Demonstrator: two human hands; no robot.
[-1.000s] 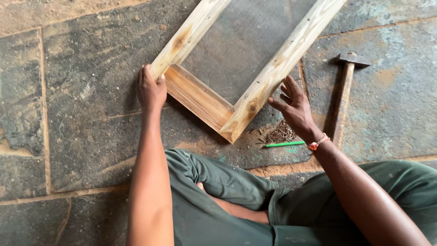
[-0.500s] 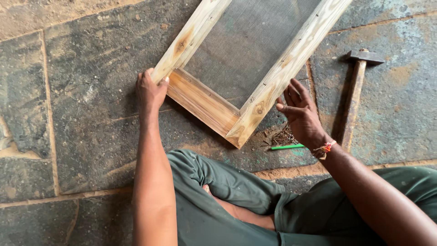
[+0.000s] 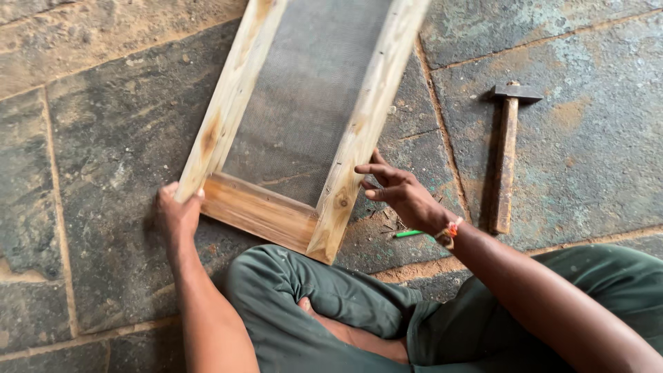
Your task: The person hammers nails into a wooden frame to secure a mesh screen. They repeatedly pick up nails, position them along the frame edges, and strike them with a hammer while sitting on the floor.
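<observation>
A wooden frame [image 3: 255, 207] with grey wire mesh [image 3: 311, 97] stretched across it lies on the stone floor in front of my crossed legs. My left hand [image 3: 176, 211] grips the frame's near left corner. My right hand [image 3: 400, 193] rests against the outer side of the right rail [image 3: 366, 124], fingers spread and pointing at the wood, holding nothing.
A hammer [image 3: 507, 152] with a wooden handle lies on the floor to the right of the frame. A green pencil-like stick [image 3: 409, 234] and a small heap of nails lie just below my right hand. My green trousers [image 3: 311, 311] fill the bottom.
The frame has turned clockwise, its far end swinging left. My left hand moved down and right with the corner. My right hand slid along the right rail.
</observation>
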